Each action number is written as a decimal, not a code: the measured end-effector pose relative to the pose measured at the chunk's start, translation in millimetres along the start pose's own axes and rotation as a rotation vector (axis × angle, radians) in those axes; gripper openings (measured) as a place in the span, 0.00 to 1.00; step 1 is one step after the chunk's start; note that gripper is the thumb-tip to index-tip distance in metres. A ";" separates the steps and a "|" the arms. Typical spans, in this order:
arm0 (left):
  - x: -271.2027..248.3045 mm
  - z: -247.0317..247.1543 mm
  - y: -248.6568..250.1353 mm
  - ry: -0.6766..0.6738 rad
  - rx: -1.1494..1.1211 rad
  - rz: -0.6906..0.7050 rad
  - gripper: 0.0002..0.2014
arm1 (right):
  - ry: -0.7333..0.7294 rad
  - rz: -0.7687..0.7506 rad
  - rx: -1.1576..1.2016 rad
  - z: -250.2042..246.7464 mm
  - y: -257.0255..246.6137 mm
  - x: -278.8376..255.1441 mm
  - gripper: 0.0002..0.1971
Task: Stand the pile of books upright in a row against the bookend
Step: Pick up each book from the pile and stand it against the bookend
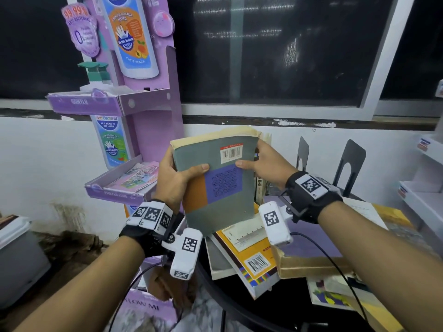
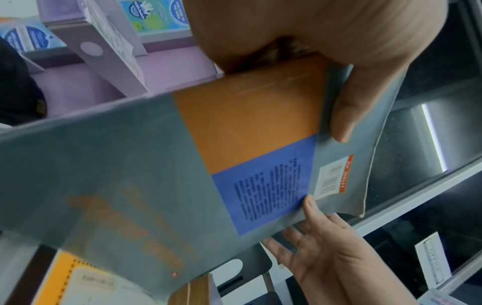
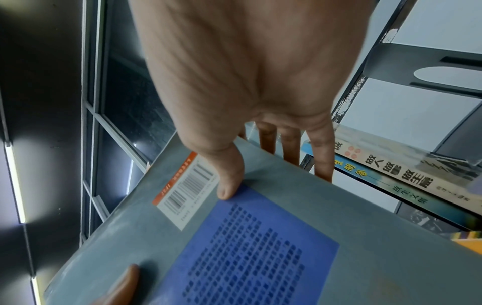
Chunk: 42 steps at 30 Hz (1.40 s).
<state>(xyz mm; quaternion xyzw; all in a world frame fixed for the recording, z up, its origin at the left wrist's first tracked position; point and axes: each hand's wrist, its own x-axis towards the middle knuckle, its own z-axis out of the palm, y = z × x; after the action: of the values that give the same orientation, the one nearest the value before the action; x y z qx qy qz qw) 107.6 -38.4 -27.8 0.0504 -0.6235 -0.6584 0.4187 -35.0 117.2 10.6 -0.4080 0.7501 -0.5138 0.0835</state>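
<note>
A grey-green book (image 1: 215, 188) with orange and blue squares is held almost upright above the table. My left hand (image 1: 176, 179) grips its left edge with the thumb on the cover. My right hand (image 1: 262, 162) grips its right edge near the barcode; the fingers lie behind it. In the wrist views the book (image 2: 130, 165) (image 3: 260, 247) fills the frame. Two books (image 3: 391, 171) stand just behind it, by a black bookend (image 1: 302, 152). A second black bookend (image 1: 351, 164) stands further right. Below lies a pile of books: an orange one (image 1: 251, 255), a purple one (image 1: 309, 245).
A purple cardboard display stand (image 1: 143, 109) rises close on the left. White shelf bins (image 1: 422, 192) are at the right edge. The black round table (image 1: 218, 293) also carries loose papers and a yellow book at the right. A dark window runs along the wall behind.
</note>
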 end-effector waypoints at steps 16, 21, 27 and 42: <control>12.1 67.7 56.2 -0.002 -0.092 0.172 0.24 | 0.194 -0.149 0.160 -58.1 -32.5 -9.8 0.18; 8.2 104.9 47.7 -0.036 -0.108 0.147 0.23 | 0.240 -0.115 0.139 -88.6 -19.4 -23.7 0.17; 2.0 144.3 32.4 -0.043 -0.124 0.089 0.22 | 0.281 -0.048 0.104 -118.7 -3.3 -38.1 0.20; -11.2 155.4 28.5 -0.277 0.071 0.110 0.26 | 0.523 0.028 -0.131 -126.0 21.7 -22.4 0.35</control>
<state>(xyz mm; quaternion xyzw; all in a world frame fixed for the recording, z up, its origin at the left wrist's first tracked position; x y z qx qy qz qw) 37.3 93.2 25.4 -0.0606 -0.6999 -0.6126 0.3622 -100.3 224.3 43.5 -0.2554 0.7833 -0.5511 -0.1326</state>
